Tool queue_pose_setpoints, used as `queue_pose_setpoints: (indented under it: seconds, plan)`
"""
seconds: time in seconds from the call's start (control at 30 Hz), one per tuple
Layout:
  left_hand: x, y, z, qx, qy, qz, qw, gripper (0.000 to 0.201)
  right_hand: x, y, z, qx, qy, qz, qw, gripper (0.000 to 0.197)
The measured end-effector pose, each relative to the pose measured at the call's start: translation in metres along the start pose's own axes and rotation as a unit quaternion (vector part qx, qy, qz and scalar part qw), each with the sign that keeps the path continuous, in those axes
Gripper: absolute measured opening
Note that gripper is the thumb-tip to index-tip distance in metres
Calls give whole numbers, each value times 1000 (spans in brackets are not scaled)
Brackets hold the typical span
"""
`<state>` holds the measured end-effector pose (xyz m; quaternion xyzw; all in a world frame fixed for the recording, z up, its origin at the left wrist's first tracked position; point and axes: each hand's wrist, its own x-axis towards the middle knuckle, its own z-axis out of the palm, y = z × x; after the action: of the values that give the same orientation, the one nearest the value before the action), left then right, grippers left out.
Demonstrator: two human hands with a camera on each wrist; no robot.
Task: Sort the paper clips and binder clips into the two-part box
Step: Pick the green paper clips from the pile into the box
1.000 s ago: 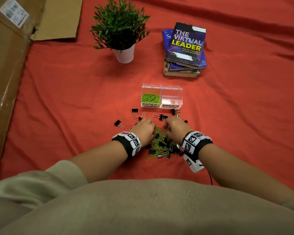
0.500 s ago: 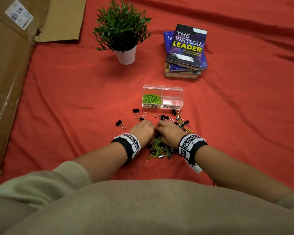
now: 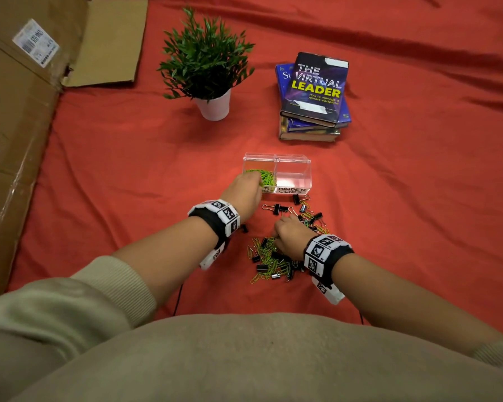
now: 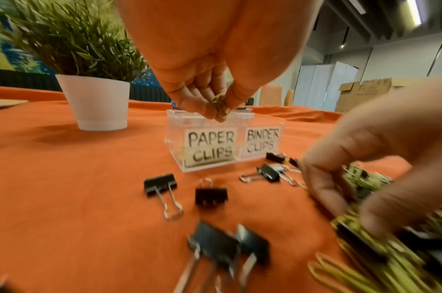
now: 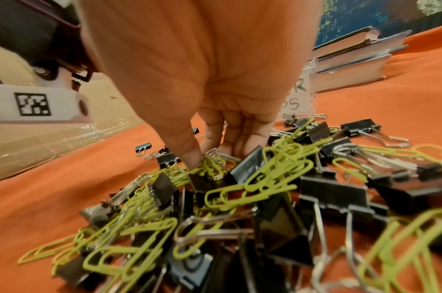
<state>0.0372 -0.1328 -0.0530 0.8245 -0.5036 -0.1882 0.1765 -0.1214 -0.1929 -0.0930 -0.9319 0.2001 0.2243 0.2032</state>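
Up from the pile comes the left hand (image 4: 210, 93), pinching green paper clips (image 4: 220, 108) over the clear two-part box (image 3: 294, 172)'s left compartment — release low inside; right hand (image 5: 215, 126) fingers curl into the mixed pile (image 5: 240, 198), grip unclear.

The box (image 3: 294, 163) lies beyond the clip pile (image 3: 270, 259), with plant (image 3: 206, 59) and books (image 3: 314, 94) farther behind.

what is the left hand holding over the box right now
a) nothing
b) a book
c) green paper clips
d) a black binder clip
c, the left hand pinches green paper clips above the paper clips side of the box.
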Motion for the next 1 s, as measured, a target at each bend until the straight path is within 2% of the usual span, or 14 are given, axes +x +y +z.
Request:
queue_pose_setpoints:
  seconds: [0.13,0.23,0.37,0.43,0.53,0.6,0.67,0.77,0.87,1.0]
  plan:
    - [29,-4,-14,29,6,-16,999,17,-4,0,-15,107,-19,37,993,20]
    - [40,-12,-16,58,-7,-13,998,18,-4,4,-27,219,-12,74,973,9]
    - [41,-19,-12,81,-43,-15,996,24,0,10,-55,395,-4,99,913,8]
    - [33,-20,-9,65,-15,-5,998,29,7,13,-73,441,23,105,891,8]
    - [13,-19,-5,27,73,-3,997,25,26,9,-98,479,71,113,868,6]
    - [-3,-19,0,9,58,-10,998,19,46,6,-109,486,122,110,858,9]
    - [-19,-21,9,4,-18,9,1000,17,66,0,-113,447,167,115,871,15]
    - [-41,-22,24,-1,-125,62,990,21,82,-9,-111,329,203,125,914,2]
    - [-56,-19,36,4,-164,81,983,29,81,-16,-106,257,190,100,942,11]
    - [-62,-16,42,33,-184,95,978,34,60,-16,-96,214,181,64,958,14]
